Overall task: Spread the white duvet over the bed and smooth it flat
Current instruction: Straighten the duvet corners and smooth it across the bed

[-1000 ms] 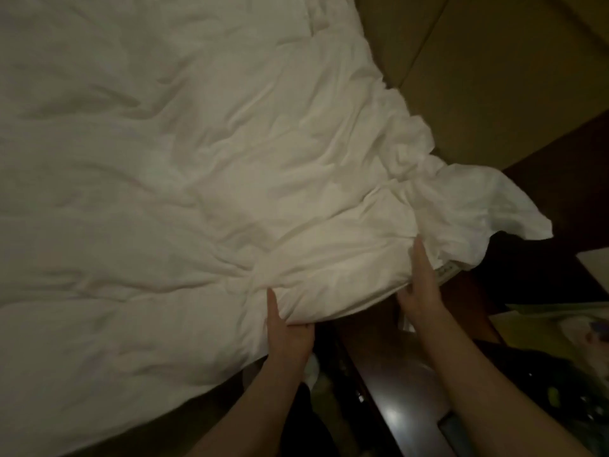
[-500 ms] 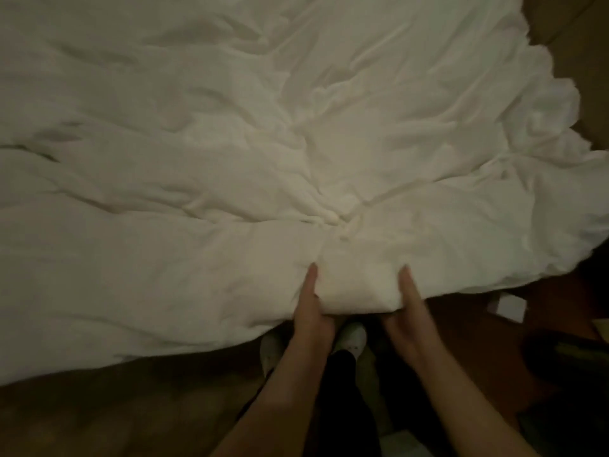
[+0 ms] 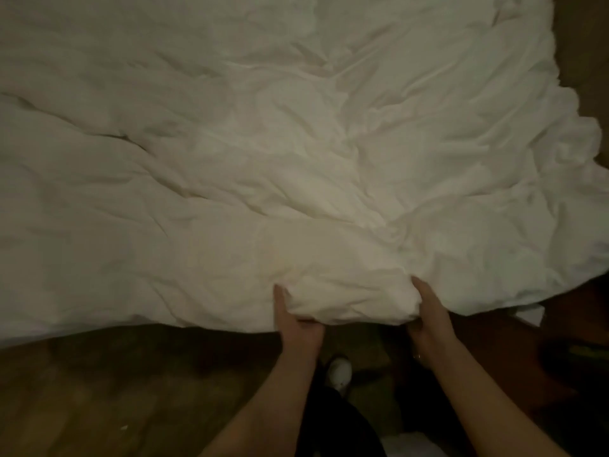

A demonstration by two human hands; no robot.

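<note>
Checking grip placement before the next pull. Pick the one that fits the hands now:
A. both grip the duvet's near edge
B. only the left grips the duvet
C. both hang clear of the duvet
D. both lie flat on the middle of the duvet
A: the left hand and right hand each clutch a bunch of the duvet at its near edge, with a bulge of fabric between them.

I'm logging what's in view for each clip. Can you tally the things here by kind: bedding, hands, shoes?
White duvet: 1
Hands gripping its near edge: 2, left hand and right hand
White shoe on the floor between the arms: 1
Total: 4
</note>
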